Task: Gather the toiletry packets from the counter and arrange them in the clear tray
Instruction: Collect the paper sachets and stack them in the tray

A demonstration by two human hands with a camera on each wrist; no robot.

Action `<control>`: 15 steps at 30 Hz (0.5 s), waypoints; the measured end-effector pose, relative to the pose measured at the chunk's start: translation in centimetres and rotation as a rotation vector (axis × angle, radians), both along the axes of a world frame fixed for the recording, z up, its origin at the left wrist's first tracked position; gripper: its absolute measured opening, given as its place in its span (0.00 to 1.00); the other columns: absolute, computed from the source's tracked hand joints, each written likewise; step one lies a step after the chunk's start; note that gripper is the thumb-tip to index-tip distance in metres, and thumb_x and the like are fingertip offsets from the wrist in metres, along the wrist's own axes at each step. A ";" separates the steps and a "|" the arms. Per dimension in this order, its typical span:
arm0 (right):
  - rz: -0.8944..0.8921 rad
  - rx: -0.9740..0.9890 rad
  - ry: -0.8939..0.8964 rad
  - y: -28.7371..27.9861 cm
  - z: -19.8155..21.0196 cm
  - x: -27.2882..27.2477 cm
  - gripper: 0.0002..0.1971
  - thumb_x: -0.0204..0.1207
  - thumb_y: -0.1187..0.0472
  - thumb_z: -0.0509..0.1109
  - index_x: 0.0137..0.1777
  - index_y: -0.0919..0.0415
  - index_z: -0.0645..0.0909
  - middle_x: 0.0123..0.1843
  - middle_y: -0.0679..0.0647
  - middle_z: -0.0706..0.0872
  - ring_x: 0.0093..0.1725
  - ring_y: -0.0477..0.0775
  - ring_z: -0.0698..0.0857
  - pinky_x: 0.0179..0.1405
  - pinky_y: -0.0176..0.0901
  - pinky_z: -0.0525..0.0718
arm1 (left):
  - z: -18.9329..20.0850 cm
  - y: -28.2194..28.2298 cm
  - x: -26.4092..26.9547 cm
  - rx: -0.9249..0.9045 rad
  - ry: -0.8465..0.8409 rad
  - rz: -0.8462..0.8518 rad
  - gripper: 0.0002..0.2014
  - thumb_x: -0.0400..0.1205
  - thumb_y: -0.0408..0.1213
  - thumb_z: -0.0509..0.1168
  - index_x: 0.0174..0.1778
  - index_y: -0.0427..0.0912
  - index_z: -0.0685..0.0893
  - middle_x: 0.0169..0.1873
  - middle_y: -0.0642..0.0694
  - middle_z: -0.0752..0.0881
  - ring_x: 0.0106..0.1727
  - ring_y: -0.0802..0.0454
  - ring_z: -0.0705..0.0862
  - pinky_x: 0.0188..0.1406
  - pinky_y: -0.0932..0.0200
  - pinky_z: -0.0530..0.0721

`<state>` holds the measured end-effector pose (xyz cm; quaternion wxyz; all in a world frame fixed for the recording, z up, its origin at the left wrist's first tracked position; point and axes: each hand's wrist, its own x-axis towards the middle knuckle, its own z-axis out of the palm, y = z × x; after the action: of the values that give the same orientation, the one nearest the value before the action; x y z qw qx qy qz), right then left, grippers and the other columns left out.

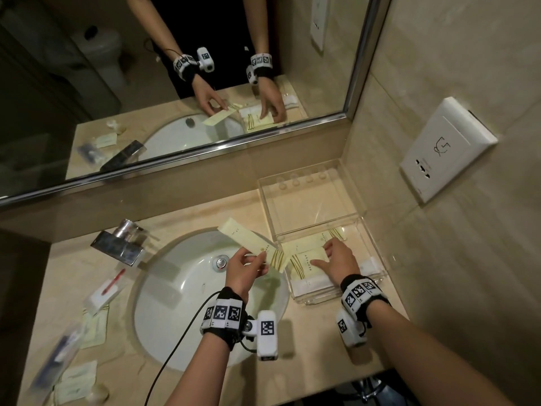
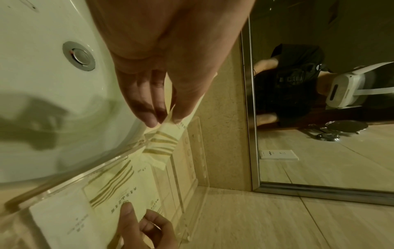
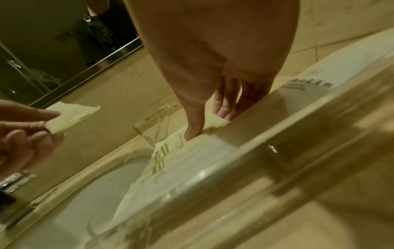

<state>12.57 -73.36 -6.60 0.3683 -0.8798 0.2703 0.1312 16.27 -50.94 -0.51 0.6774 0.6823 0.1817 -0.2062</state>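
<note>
The clear tray [image 1: 377,260] sits on the counter right of the sink, its lid [image 1: 307,194] tipped back against the wall. Several pale yellow packets [image 1: 304,263] with gold stripes lie flat inside it. My right hand [image 1: 325,253] is in the tray, thumb and straight fingers pressing on those packets [image 3: 181,143]. My left hand [image 1: 260,257] pinches a long striped packet [image 1: 248,240] by its lower end, held over the basin's edge just left of the tray. In the left wrist view thumb and fingertips [image 2: 152,120] clamp that packet [image 2: 162,144] above the tray wall [image 2: 64,187].
More packets lie on the counter's left side: a red-handled item in a white wrapper [image 1: 106,288], yellow sachets [image 1: 95,326], a dark wrapped piece [image 1: 55,357], white sachets [image 1: 74,385]. The chrome faucet [image 1: 123,244] stands behind the sink [image 1: 181,303]. A wall socket [image 1: 445,148] is at right.
</note>
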 end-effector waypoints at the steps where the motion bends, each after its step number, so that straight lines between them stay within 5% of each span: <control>1: -0.009 0.002 -0.018 0.1 -0.1 0.0 0.24 0.67 0.51 0.83 0.55 0.56 0.74 0.52 0.52 0.83 0.48 0.53 0.83 0.49 0.48 0.83 | -0.1 0.0 0.0 0.003 -0.002 0.003 0.07 0.79 0.26 0.69 0.39 0.33 0.77 0.31 0.36 0.80 0.30 0.45 0.81 0.35 0.61 0.89; 10: -0.020 -0.048 -0.174 0.0 0.4 0.0 0.19 0.73 0.48 0.77 0.55 0.58 0.76 0.51 0.52 0.82 0.47 0.52 0.83 0.50 0.49 0.85 | -0.3 -0.4 -0.1 -0.054 0.013 0.009 0.09 0.77 0.27 0.71 0.43 0.34 0.76 0.32 0.35 0.79 0.30 0.45 0.83 0.37 0.61 0.90; 15: -0.084 0.569 -0.184 1.2 4.1 1.0 0.17 0.73 0.46 0.76 0.54 0.57 0.83 0.52 0.58 0.90 0.45 0.63 0.91 0.41 0.47 0.90 | 0.0 -2.2 0.2 -0.126 0.029 -0.012 0.12 0.75 0.28 0.75 0.49 0.29 0.80 0.36 0.33 0.86 0.32 0.49 0.87 0.42 0.59 0.90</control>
<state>13.53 -72.12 -2.50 0.6281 -0.7375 0.2243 0.1059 16.42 -53.18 -0.53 0.7152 0.6363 0.1739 -0.2312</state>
